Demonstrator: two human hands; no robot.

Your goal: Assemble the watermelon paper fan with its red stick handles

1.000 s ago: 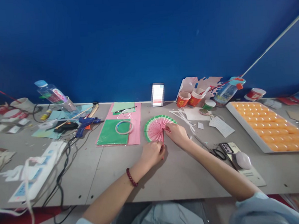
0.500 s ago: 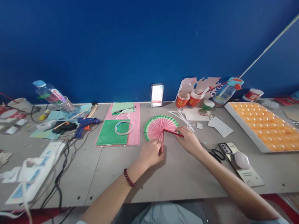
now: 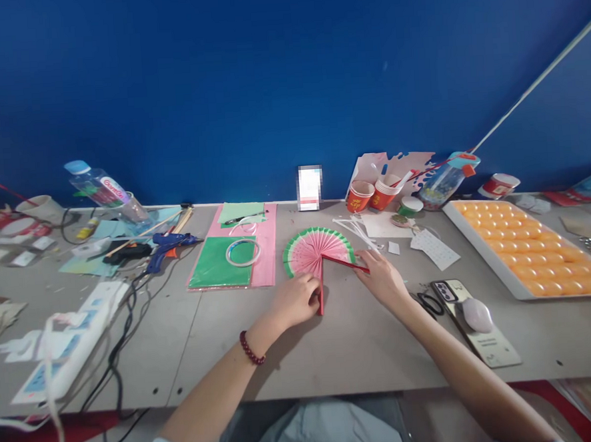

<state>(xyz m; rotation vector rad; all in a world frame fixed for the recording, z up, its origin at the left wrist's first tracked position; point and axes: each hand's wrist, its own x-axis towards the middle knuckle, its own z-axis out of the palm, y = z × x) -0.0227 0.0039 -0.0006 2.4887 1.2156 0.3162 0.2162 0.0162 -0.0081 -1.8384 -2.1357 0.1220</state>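
A pleated paper fan, pink with a green rim like a watermelon slice, lies spread on the grey table. It has two red sticks. My left hand, with a red bead bracelet on the wrist, is closed on the lower stick, which points toward me. My right hand pinches the other stick, which is swung out to the right.
Pink and green paper sheets with a tape ring lie left of the fan. A blue glue gun, cables and a power strip are further left. Red paper cups, scissors, a phone and a tray of orange balls are on the right.
My right hand has drawn one red stick away from the other, out to the right, and the fan has opened wider. My left hand has stayed on the lower stick.
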